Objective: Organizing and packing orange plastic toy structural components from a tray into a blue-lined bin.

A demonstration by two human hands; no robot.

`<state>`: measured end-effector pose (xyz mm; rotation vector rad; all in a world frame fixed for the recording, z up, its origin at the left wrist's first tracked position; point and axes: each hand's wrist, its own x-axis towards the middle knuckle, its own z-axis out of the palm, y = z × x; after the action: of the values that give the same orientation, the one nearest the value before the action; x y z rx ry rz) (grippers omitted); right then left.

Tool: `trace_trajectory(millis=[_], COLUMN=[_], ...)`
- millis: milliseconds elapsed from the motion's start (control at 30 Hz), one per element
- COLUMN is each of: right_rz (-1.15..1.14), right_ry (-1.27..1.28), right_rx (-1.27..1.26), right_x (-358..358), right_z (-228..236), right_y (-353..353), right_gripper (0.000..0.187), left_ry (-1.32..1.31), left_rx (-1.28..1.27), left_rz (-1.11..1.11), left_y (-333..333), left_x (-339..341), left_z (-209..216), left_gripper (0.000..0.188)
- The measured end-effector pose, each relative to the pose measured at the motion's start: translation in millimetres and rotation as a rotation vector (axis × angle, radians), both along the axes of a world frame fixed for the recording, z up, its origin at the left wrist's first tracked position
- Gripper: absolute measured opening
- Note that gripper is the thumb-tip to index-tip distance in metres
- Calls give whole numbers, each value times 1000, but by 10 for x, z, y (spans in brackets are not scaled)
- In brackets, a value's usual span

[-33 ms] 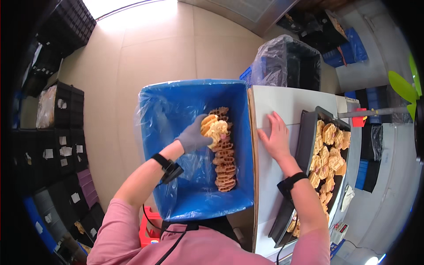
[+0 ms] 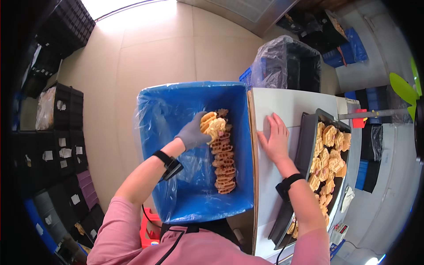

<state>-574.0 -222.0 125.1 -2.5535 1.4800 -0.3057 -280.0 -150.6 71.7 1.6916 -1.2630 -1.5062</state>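
Observation:
My left hand, in a grey glove, reaches into a blue bin lined with clear plastic. Its fingers are closed around a few pale yellow waffles with uneven edges. The held waffles are just above the far part of a row of browner waffles, which stand on edge along the bin's right side. My bare right hand rests on the white tabletop beside the bin, fingers stretched out and thumb apart, holding nothing. Right of it, a dark tray carries many pale waffles.
A plastic-lined dark crate stands beyond the table. Black crates are stacked at the left. A red plastic stool or crate sits by my body. A white cloth or glove and a small device lie past the tray.
My left hand and the waffles in it have shifted very slightly left. My right hand stays in place on the tabletop.

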Motion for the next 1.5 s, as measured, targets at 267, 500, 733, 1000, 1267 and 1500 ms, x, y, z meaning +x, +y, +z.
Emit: trace_trajectory(millis=[267,500,733,1000,1267,1500], right_rz=[-84,-100,-98,-92,-93,-96], right_ry=[13,4,20,7,17,9], right_rx=[-67,-32,-47,-48,-45,-50], right_x=[165,162,108,141,134,114], right_z=[-89,-112,-132,-155,-135,-141], right_y=[8,-21,-23,-25,-25,-19], right_gripper=[53,53,53,53,53,53], left_ry=[-761,-880,-693,-817,-799,-961], left_rx=[-288,-392,-320,-360,-311,-223], left_rz=[-345,-357,-74,-91,-142,-358], left_y=[-978,-1057,-874,-876,-1081,-1139], left_x=[-88,-371,-375,-441,-497,-497], left_z=[-725,-1307,-1279,-1410,-1629,-1459], left_gripper=[85,86,89,84,82,81])
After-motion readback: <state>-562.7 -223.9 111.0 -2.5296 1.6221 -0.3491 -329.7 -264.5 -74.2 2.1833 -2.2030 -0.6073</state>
